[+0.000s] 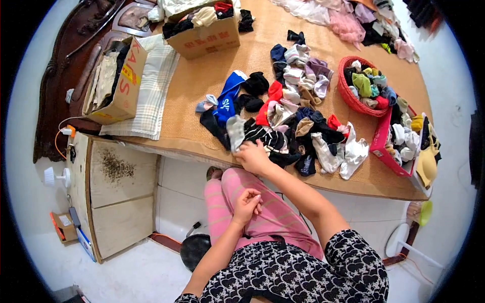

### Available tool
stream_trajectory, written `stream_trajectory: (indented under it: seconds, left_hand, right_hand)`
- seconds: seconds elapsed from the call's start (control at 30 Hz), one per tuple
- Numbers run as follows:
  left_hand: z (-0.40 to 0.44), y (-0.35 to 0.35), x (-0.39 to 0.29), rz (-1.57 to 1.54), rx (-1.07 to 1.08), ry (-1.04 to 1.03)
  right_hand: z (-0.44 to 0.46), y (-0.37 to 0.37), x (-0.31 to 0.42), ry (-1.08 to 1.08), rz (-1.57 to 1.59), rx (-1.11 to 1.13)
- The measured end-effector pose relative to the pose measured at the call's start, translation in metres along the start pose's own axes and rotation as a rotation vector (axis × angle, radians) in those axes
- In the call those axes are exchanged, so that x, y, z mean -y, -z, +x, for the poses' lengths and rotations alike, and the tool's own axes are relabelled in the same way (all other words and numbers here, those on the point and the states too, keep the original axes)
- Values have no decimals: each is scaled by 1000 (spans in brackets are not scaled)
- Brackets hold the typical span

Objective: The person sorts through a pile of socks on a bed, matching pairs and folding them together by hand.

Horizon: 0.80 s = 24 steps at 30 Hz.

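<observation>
At the near edge of the woven mat, my right hand pinches a light grey sock, which stands up from its fingers. Beside that hand lies a black striped sock, part of a loose heap. A blue sock with white lettering and a red one lie farther back in the heap. White socks hang toward the front edge on the right. Over my lap, my left hand holds nothing visible, its fingers loosely curled and slightly apart.
A red basket and a pink box, both full of socks, stand at right. Cardboard boxes of clothing stand at the back and left. More clothes lie far right. A wooden cabinet adjoins the front left.
</observation>
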State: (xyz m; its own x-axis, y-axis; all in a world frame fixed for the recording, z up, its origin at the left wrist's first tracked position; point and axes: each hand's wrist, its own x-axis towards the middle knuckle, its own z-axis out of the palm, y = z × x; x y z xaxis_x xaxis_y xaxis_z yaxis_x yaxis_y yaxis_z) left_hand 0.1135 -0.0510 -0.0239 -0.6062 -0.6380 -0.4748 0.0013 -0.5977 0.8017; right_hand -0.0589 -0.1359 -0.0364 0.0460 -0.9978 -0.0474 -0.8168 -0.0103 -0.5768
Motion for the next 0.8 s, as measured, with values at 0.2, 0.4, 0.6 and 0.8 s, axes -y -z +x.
stream_trajectory:
  seconds: [0.2, 0.4, 0.6, 0.8]
  left_hand:
    - [-1, 4, 5, 38, 37, 5]
    - [0, 7, 3, 46, 52, 1]
    - [0, 4, 5, 22, 25, -12]
    - [1, 4, 3, 57, 40, 2]
  right_hand:
    - [-3, 54, -45, -18, 168, -646]
    - [-20, 84, -137, -485, -260, -328]
    - [-43, 100, -148, -782, -195, -722]
    - [-36, 88, -119, -209, -261, -769]
